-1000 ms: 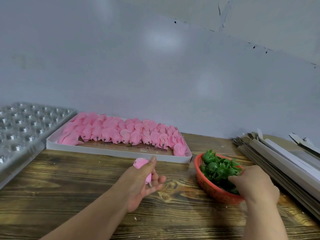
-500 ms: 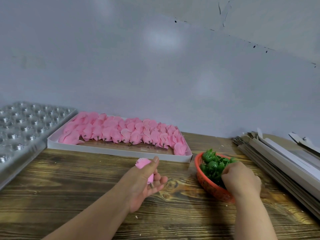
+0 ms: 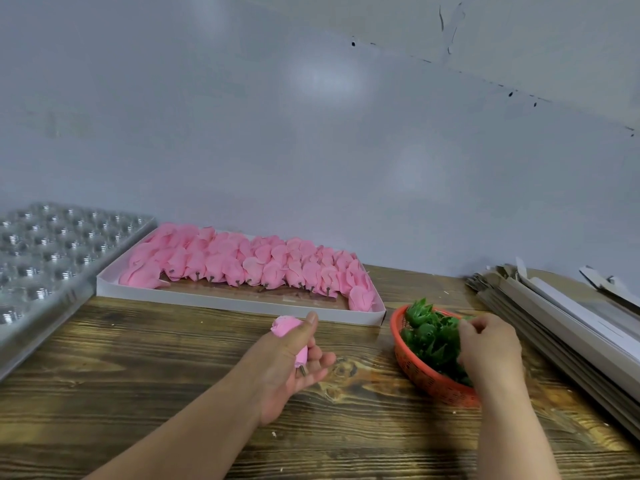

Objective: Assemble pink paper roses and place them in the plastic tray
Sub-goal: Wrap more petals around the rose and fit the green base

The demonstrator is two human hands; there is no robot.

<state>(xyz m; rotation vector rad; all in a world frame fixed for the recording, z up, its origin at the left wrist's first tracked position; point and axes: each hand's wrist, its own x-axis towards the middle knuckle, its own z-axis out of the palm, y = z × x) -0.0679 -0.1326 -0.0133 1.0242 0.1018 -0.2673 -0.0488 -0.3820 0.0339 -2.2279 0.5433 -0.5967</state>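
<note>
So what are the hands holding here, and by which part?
The left hand grips a pink rose bud around its lower body, thumb along the side. The right hand reaches into the green pieces in the red basket; any hold there is hidden.

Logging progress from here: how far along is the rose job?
Done: nothing visible yet; the cells of the plastic tray that show look empty. In hand: the left hand holds a pink rose, and the right hand reaches into the red basket of green pieces. Left: rows of pink roses in the white box, all still to be assembled and trayed.
</note>
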